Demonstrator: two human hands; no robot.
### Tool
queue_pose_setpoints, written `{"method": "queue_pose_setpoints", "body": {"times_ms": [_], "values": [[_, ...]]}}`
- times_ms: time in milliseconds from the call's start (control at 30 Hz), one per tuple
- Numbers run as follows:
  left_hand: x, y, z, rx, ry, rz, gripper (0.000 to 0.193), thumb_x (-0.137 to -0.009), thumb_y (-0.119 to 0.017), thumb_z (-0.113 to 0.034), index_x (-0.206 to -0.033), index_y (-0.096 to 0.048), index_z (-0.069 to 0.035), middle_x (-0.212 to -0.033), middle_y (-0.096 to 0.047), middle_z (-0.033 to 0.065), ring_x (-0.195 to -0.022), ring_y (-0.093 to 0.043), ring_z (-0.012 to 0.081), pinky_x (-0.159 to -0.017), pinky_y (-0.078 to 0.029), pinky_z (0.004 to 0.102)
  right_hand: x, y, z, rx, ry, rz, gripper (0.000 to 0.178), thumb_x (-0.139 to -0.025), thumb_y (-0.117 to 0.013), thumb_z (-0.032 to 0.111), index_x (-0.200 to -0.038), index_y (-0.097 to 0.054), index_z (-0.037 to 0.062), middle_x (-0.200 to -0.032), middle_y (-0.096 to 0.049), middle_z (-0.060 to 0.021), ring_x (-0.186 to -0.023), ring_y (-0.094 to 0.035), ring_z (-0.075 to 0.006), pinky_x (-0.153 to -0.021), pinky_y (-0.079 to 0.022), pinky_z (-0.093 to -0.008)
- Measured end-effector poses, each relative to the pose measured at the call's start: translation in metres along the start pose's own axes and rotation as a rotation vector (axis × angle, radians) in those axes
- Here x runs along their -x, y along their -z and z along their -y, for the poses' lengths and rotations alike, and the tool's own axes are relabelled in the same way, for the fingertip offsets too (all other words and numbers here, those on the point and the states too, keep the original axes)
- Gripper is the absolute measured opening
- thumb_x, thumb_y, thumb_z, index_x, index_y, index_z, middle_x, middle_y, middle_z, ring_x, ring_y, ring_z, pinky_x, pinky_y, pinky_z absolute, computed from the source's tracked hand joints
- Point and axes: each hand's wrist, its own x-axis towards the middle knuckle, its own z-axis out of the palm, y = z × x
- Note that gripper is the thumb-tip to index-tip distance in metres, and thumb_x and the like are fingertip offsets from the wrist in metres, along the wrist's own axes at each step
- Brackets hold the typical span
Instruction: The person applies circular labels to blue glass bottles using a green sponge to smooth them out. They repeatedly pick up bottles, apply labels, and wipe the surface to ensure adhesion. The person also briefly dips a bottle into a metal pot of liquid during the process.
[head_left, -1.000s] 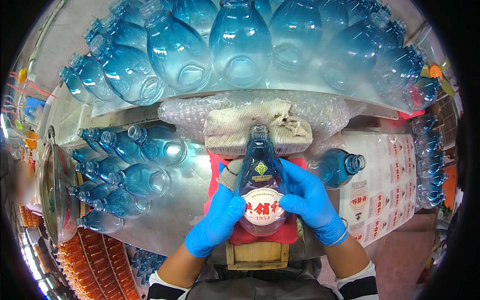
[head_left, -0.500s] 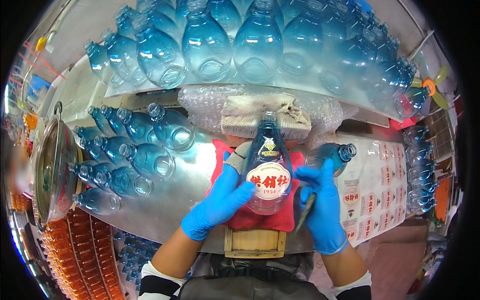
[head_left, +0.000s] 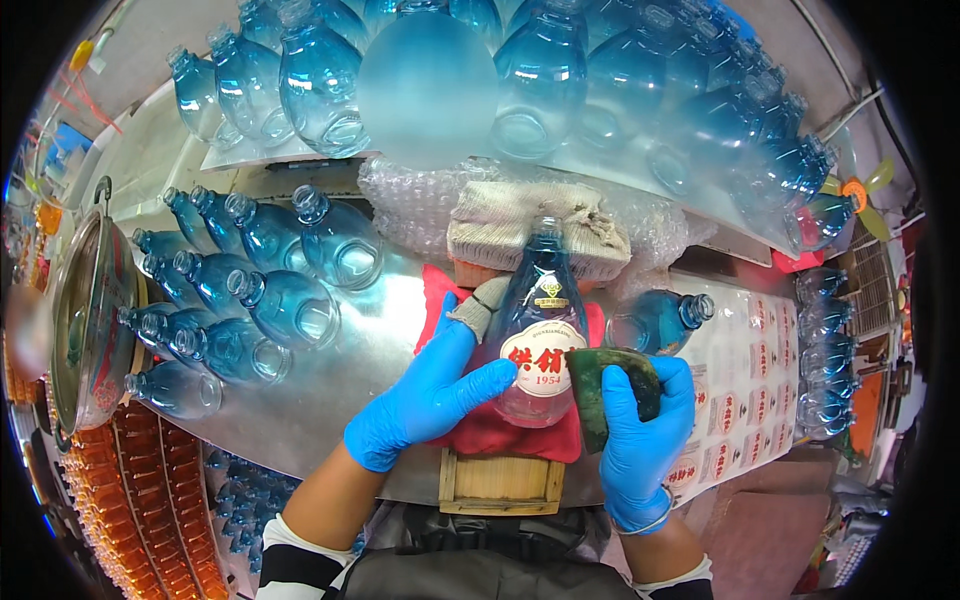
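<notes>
A blue glass bottle [head_left: 543, 300] lies tilted back on a red cloth [head_left: 500, 437], its neck on a folded knit cloth [head_left: 490, 222]. My left hand [head_left: 425, 390], in a blue glove with a grey fabric cover at the fingertips, grips the bottle's left side, thumb near the label. The round white label [head_left: 540, 350] with red lettering is on the bottle's front. My right hand [head_left: 648, 430], gloved in blue, pinches a dark green flat scraper [head_left: 598, 395] whose edge meets the label's right side and partly hides it.
A wooden block [head_left: 500, 485] sits under the cloth's near edge. Several blue bottles [head_left: 285, 305] lie at left, more stand on the shelf [head_left: 240, 157] behind. One bottle [head_left: 655, 320] lies right, beside a decal sheet [head_left: 740, 390]. Bubble wrap [head_left: 410, 195] lies behind the knit cloth.
My right hand has turned the scraper from edge-on to broad side and brought it left against the label. The bottle has turned slightly leftward.
</notes>
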Motion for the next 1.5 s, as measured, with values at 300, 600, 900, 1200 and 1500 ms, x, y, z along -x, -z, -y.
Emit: {"method": "queue_pose_setpoints", "body": {"times_ms": [300, 600, 900, 1200, 1500], "values": [[0.0, 0.005, -0.001, -0.03, -0.033, 0.038, 0.072, -0.087, -0.054, -0.023, -0.141, -0.014, 0.003, -0.144, -0.024, 0.0176, -0.133, -0.023, 0.0251, -0.109, -0.018, 0.0358, -0.009, 0.019, -0.004, 0.202, 0.512, -0.048, 0.023, -0.071, -0.07, 0.002, -0.091, -0.06, 0.0054, -0.088, -0.058, -0.0028, -0.072, -0.055, -0.0093, -0.062, -0.043, -0.0232], [0.004, 0.016, 0.003, 0.078, -0.037, 0.042, 0.06, -0.09, -0.048, -0.019, -0.14, -0.022, 0.001, -0.141, -0.03, 0.0144, -0.131, -0.027, 0.0236, -0.108, -0.022, 0.035, -0.006, 0.009, 0.04, 0.788, 1.222, 0.325, 0.036, -0.06, -0.069, 0.018, -0.096, -0.069, 0.0249, -0.089, -0.052, 0.0072, -0.076, -0.048, -0.0086, -0.075, -0.034, -0.0299], [-0.017, -0.006, -0.011, -0.255, 0.082, -0.14, 0.053, -0.088, -0.054, -0.036, -0.122, -0.044, 0.004, -0.114, -0.053, 0.0181, -0.106, -0.049, 0.0257, -0.094, -0.036, 0.0379, -0.024, -0.01, 0.029, -0.097, 0.091, 0.223, 0.025, -0.072, -0.073, 0.002, -0.092, -0.057, 0.0002, -0.085, -0.06, -0.0067, -0.078, -0.057, -0.0126, -0.067, -0.048, -0.0243], [-0.031, -0.005, -0.036, -0.086, 0.423, -0.176, 0.054, -0.082, -0.064, -0.041, -0.107, -0.053, 0.006, -0.099, -0.059, 0.012, -0.093, -0.054, 0.0141, -0.079, -0.045, 0.0296, -0.05, 0.023, 0.016, 0.282, 0.954, 0.433, 0.03, -0.064, -0.071, 0.006, -0.092, -0.064, 0.0147, -0.089, -0.06, -0.0012, -0.077, -0.06, -0.0178, -0.062, -0.049, -0.0297], [-0.048, -0.019, -0.06, 0.052, 0.546, -0.323, 0.033, -0.081, -0.067, -0.03, -0.092, -0.065, 0.002, -0.083, -0.065, 0.0073, -0.073, -0.059, 0.01, -0.066, -0.048, 0.0256, -0.059, 0.014, 0.007, 0.284, 1.106, 0.818, 0.03, -0.068, -0.065, 0.016, -0.097, -0.068, 0.0237, -0.1, -0.062, 0.0067, -0.086, -0.062, -0.0151, -0.062, -0.052, -0.0273]]}}
